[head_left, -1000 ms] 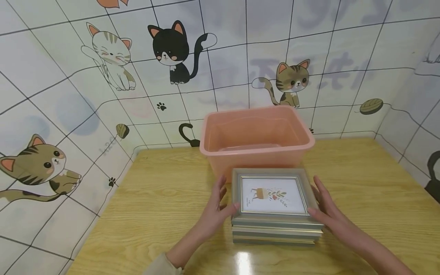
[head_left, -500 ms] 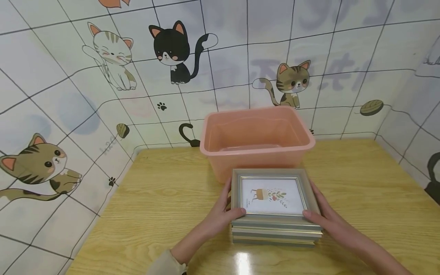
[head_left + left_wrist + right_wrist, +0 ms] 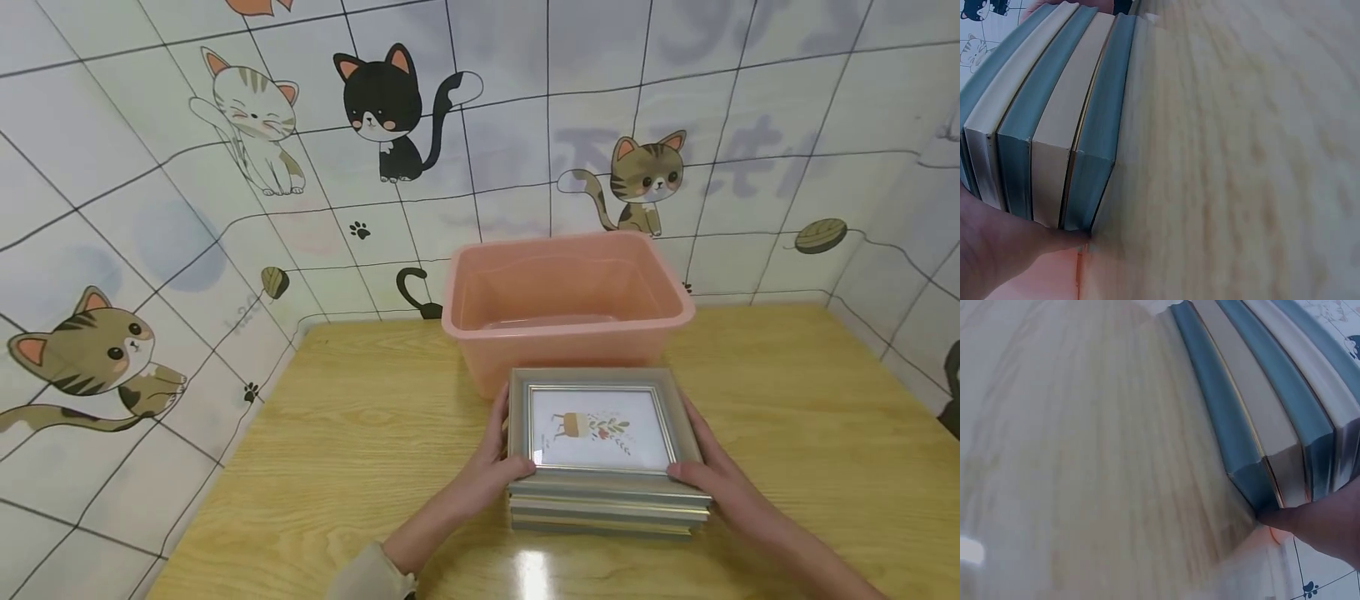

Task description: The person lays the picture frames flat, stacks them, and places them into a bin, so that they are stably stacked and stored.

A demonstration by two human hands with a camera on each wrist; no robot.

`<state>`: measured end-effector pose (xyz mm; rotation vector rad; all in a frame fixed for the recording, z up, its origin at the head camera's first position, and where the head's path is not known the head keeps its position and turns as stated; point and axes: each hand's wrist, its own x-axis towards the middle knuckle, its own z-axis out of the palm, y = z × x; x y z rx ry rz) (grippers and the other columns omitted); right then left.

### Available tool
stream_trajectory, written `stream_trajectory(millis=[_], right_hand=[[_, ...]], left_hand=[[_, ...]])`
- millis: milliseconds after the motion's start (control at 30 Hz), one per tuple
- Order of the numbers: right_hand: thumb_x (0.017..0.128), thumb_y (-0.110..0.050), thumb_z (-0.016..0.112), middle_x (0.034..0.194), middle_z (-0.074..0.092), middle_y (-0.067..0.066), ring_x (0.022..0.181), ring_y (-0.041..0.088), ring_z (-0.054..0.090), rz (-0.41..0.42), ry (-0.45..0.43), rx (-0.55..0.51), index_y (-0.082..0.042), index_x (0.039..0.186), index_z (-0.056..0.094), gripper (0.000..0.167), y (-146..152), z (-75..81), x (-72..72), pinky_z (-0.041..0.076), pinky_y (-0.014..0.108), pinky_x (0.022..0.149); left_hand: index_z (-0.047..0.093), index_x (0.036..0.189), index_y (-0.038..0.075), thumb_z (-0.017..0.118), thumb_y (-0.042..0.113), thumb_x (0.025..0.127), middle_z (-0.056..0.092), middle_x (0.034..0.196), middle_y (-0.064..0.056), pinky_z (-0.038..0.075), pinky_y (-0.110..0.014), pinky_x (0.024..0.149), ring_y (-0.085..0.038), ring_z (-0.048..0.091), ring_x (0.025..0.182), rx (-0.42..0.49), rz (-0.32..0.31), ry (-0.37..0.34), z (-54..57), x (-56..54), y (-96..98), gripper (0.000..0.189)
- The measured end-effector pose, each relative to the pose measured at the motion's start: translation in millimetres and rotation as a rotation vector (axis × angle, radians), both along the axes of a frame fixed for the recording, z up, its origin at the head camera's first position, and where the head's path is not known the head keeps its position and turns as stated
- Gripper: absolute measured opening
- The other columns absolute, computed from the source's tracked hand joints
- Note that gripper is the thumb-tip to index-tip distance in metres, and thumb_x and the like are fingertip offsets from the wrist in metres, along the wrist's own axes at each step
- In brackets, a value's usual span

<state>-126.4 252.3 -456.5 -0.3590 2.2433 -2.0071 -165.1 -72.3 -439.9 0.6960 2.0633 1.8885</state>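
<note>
In the head view a stack of several picture frames (image 3: pixel 600 482) lies flat on the table, grey-green and silver with gold trim. The top one shows a print of a plant in an orange pot. My left hand (image 3: pixel 487 471) holds the stack's left side, thumb over the top frame's near left corner and fingers along the side. Opposite it, my right hand (image 3: pixel 723 483) grips the right side in the same way. Both wrist views show the stacked edges, blue-green and cream, with a finger (image 3: pixel 1016 240) reaching the lowest frame at the left and a finger (image 3: pixel 1316 522) at the right.
Directly behind the stack stands a pink plastic tub (image 3: pixel 562 348), with nothing visible inside. The wood-grain table (image 3: pixel 360 408) stretches to both sides. A white tiled-pattern wall covering (image 3: pixel 510 150) with cartoon cats encloses the back and sides.
Both hands have closed in from beside the stack and now grip its sides, thumbs on the top frame. The stack and the tub stay in place; the head view has shifted slightly.
</note>
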Motion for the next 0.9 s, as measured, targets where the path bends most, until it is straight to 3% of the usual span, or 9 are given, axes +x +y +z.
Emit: stream_trajectory(millis=[100,333,400,500,633,700,833,900], right_hand=[[0.095,-0.007,0.048,0.164,-0.003,0.027,0.128,0.039,0.022,-0.037,0.022,0.014,-0.037,0.165,-0.005,0.093,-1.9,-3.5,3.0,0.039,0.022,0.087],[0.095,-0.008,0.047,0.164,-0.014,0.027,0.136,0.055,0.009,-0.024,-0.022,-0.029,-0.042,0.163,-0.010,0.095,-6.8,-0.8,9.0,0.036,0.049,0.095],[0.094,-0.007,0.046,0.164,-0.015,0.027,0.135,0.053,0.010,-0.018,-0.015,-0.058,-0.043,0.162,-0.009,0.095,-8.2,-1.5,8.7,0.040,0.042,0.094],[0.094,-0.007,0.046,0.165,-0.012,0.025,0.135,0.040,0.017,-0.024,0.023,-0.062,-0.042,0.163,-0.007,0.094,-8.4,-5.8,7.7,0.041,0.039,0.092],[0.095,-0.011,0.046,0.166,-0.010,0.022,0.134,0.036,0.019,-0.044,0.035,-0.032,-0.042,0.163,-0.007,0.092,-7.5,-9.0,10.1,0.039,0.049,0.094],[0.095,-0.013,0.046,0.166,-0.009,0.022,0.134,0.044,0.018,-0.054,0.029,-0.023,-0.044,0.163,-0.007,0.091,-7.6,-7.7,12.7,0.039,0.055,0.094],[0.094,-0.014,0.048,0.167,-0.011,0.019,0.139,0.051,0.010,-0.072,0.024,-0.043,-0.046,0.163,-0.005,0.093,-9.0,-6.9,14.7,0.025,0.073,0.101],[0.094,-0.013,0.048,0.169,-0.012,0.015,0.142,0.045,0.008,-0.081,0.031,-0.052,-0.044,0.163,-0.005,0.093,-10.5,-7.0,15.4,0.018,0.074,0.104]], left_hand=[[-0.010,0.164,0.029,0.058,0.019,0.078,0.007,0.168,-0.011,0.036,-0.052,0.108,-0.036,0.032,0.141,-0.003,-0.001,0.000,-1.7,0.3,0.8,0.110],[-0.010,0.164,0.028,0.058,0.020,0.079,0.007,0.168,-0.010,0.029,-0.057,0.112,-0.035,0.029,0.144,-0.045,0.018,0.015,-2.6,1.0,-0.1,0.110],[-0.009,0.164,0.031,0.059,0.022,0.079,0.008,0.168,-0.009,0.029,-0.057,0.113,-0.036,0.029,0.144,-0.042,0.017,0.016,-2.5,1.1,-1.5,0.110],[-0.008,0.164,0.035,0.060,0.023,0.078,0.009,0.167,-0.010,0.029,-0.059,0.112,-0.039,0.029,0.144,-0.020,0.012,0.014,-3.7,0.7,-2.2,0.110],[-0.006,0.163,0.038,0.063,0.024,0.077,0.008,0.167,-0.010,0.027,-0.062,0.112,-0.041,0.025,0.145,0.000,0.018,0.001,-6.4,2.0,-2.0,0.111],[-0.007,0.164,0.036,0.064,0.024,0.077,0.008,0.167,-0.011,0.026,-0.063,0.112,-0.041,0.024,0.146,0.003,0.019,0.000,-6.6,2.6,-1.8,0.112],[-0.008,0.164,0.032,0.065,0.026,0.075,0.008,0.167,-0.012,0.027,-0.064,0.111,-0.041,0.024,0.146,0.019,0.016,0.011,-6.3,3.1,-1.3,0.115],[-0.007,0.165,0.031,0.066,0.028,0.074,0.010,0.167,-0.013,0.029,-0.061,0.110,-0.040,0.027,0.144,0.036,0.016,0.013,-6.4,3.6,-1.5,0.116]])
